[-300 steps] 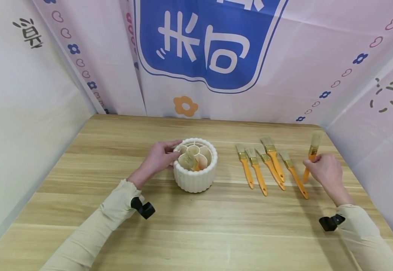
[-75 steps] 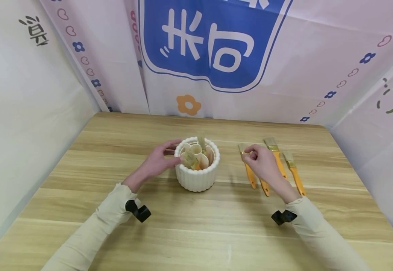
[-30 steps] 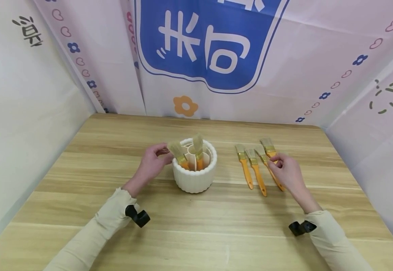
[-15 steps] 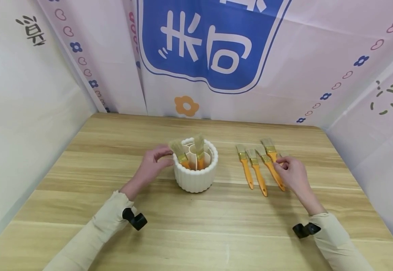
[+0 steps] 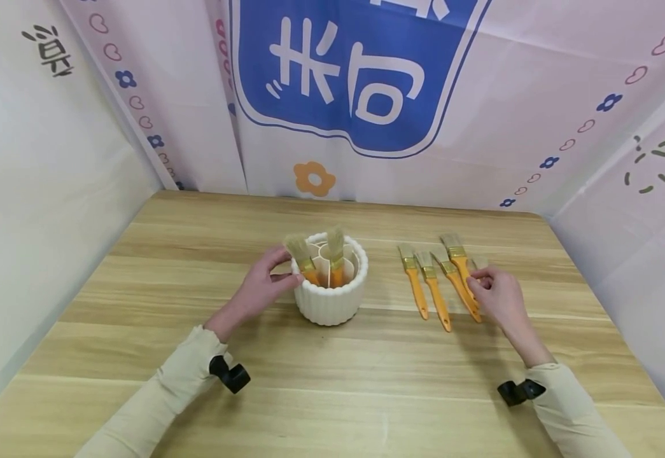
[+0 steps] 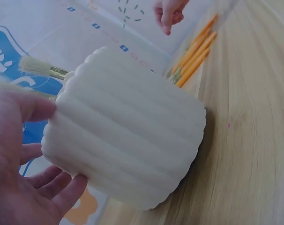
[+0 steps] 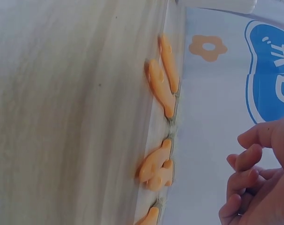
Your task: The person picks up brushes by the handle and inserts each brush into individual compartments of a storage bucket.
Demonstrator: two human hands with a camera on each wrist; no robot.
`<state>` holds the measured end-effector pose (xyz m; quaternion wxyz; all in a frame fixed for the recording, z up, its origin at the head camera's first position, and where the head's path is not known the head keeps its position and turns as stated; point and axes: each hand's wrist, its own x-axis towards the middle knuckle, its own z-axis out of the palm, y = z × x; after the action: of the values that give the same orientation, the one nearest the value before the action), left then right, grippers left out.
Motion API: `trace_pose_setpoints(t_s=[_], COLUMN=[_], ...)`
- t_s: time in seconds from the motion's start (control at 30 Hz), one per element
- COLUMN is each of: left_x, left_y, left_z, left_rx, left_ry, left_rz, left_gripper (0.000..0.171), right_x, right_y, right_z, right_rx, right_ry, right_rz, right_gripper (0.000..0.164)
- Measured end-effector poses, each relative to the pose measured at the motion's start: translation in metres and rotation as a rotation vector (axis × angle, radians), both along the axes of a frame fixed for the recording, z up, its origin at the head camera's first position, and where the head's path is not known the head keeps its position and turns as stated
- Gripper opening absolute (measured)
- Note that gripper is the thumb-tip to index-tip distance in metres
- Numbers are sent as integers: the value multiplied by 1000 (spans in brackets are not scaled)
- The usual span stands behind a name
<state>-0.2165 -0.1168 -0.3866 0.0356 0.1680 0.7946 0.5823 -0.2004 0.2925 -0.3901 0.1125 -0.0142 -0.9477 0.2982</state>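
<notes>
A white ribbed brush holder (image 5: 329, 308), with petal-shaped compartments inside, stands left of the table's middle. Two paintbrushes, one leaning left (image 5: 307, 270) and one more upright (image 5: 336, 266), stick up out of it with bristles on top. My left hand (image 5: 256, 286) holds the holder's left side, thumb at the rim and fingers spread along the wall in the left wrist view. Over the loose brushes hovers my right hand (image 5: 499, 298), its fingers loosely bent with nothing between them. Beneath it a brush (image 5: 480, 261) shows only its bristles in the head view.
Several orange-handled paintbrushes, among them a left one (image 5: 415, 286), a wide one (image 5: 455, 251) and a brush beside it (image 5: 436, 299), lie on the wooden table (image 5: 332, 407). Printed cloth walls (image 5: 475, 172) stand behind the table and at both sides.
Ten seconds ago the right hand held a brush and one stood in the holder; now two stand there. Lately the right hand has shifted slightly right, and the left thumb has come onto the rim.
</notes>
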Motion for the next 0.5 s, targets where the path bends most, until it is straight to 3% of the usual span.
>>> trace_pose_setpoints(t_s=[0.17,0.5], left_x=[-1,-3], left_y=[1,2], left_z=[0,1], left_rx=[36,23], left_ry=[-4,-9], left_rz=[1,7], left_gripper=[50,47], right_x=[-2,-8], right_y=[6,19], right_z=[0,-6], right_rx=[11,21], right_ry=[-13,-29], right_rz=[-26,-98], right_gripper=[26,28])
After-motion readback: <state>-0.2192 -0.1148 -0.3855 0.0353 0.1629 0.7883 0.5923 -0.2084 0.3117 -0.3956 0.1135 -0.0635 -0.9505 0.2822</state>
